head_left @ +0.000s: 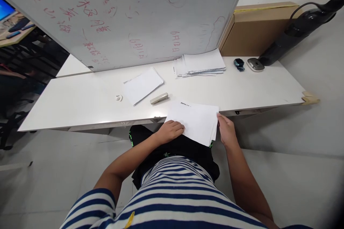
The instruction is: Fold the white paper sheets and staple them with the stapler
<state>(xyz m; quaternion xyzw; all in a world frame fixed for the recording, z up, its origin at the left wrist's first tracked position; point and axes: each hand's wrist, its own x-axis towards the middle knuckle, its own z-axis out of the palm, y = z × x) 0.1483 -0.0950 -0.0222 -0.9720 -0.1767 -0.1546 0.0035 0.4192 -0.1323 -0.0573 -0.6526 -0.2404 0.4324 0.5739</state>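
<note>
"How's the grip?"

"The left hand [170, 131] rests curled on the near edge of the sheets [197, 120]; I can't tell whether its thumb closes underneath. The right hand [227, 129] pinches their right edge."

"And placed by the stapler [159, 98]?"

"From the left: a small white thing [120, 98] left of it, then a thin pile [143, 86] beyond it, slightly left. The sheets lie just to its right, on the near side, reaching past the desk's [80, 103] edge. The thick stack [202, 63] is beyond it to the right, the watch [238, 64] farther right."

"Which step, then?"

"Handling the sheets with both hands, likely evening them: their lower right corners look staggered."

"And the next move?"

"Probably calls for a steady left hand while the right squares those corners."
</note>
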